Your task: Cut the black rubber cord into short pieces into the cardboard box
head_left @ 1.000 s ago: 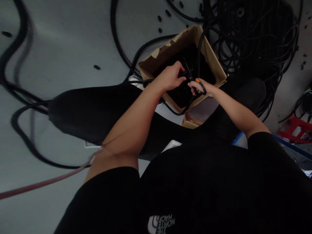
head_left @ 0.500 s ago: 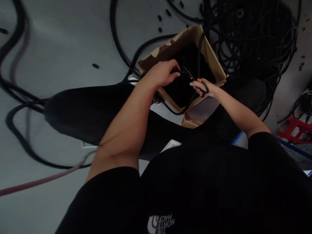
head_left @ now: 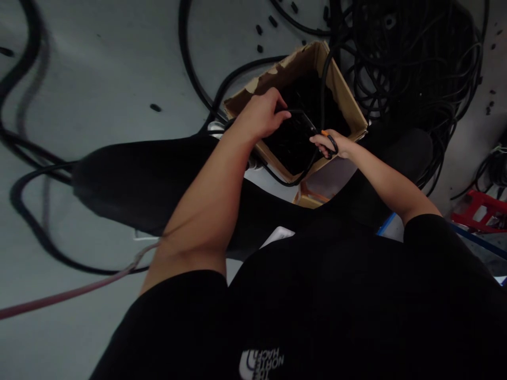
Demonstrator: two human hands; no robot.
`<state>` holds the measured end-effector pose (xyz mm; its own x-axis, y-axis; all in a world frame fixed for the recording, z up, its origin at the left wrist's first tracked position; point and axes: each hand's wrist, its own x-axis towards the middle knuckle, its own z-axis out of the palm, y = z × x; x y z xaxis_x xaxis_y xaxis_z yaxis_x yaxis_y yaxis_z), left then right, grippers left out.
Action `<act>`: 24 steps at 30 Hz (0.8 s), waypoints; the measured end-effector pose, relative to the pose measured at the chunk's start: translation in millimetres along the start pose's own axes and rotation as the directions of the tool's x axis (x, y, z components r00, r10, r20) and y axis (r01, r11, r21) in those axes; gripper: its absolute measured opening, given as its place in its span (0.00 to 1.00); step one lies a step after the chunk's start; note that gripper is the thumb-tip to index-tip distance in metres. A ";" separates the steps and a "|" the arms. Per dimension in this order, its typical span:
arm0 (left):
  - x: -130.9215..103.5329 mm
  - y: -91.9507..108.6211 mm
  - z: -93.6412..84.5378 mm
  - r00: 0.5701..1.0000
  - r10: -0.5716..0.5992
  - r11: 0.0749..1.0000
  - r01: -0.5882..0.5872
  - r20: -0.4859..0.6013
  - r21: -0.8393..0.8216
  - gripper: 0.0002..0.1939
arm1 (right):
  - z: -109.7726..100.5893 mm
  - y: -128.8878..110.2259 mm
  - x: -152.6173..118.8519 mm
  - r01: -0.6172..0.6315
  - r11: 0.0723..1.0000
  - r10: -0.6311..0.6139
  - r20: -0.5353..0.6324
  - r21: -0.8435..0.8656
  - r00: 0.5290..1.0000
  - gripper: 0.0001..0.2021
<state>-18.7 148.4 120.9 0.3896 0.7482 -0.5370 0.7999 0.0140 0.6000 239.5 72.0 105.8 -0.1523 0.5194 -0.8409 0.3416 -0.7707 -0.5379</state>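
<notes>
Over the cardboard box (head_left: pixel 346 100), my left hand (head_left: pixel 266 113) pinches a thin black cable (head_left: pixel 295 111). Its free end points right, toward the scissors. My right hand (head_left: pixel 331 144) is wrapped round the orange and black handles of the scissors (head_left: pixel 309 124). The blades point up and left and look nearly closed at the cable's end; whether they touch it I cannot tell. Dark contents fill the box below both hands, too dim to make out singly. Another black cable (head_left: pixel 323 87) runs down across the box opening.
A large tangle of black cable (head_left: pixel 420 68) lies right of the box. Short black pieces (head_left: pixel 273 21) are scattered on the grey floor (head_left: pixel 111 95). A red hose (head_left: pixel 79 293) crosses at lower left. A red plastic stool (head_left: pixel 481 211) stands at far right.
My left hand has shifted slightly up and left with the cable. The scissor blades look closer together, and my right fingers are more tightly closed on the handles.
</notes>
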 end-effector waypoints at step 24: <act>4.7 7.4 21.3 0.997 0.051 0.996 -0.055 -0.065 -0.064 0.23 | 23.5 -22.5 6.3 0.021 1.000 -0.021 0.018 0.009 1.000 0.20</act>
<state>-1.2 137.9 110.2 0.3993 0.7894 -0.4663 0.7465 0.0154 0.6652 209.0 83.9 111.2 -0.1763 0.5289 -0.8302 0.3301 -0.7628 -0.5560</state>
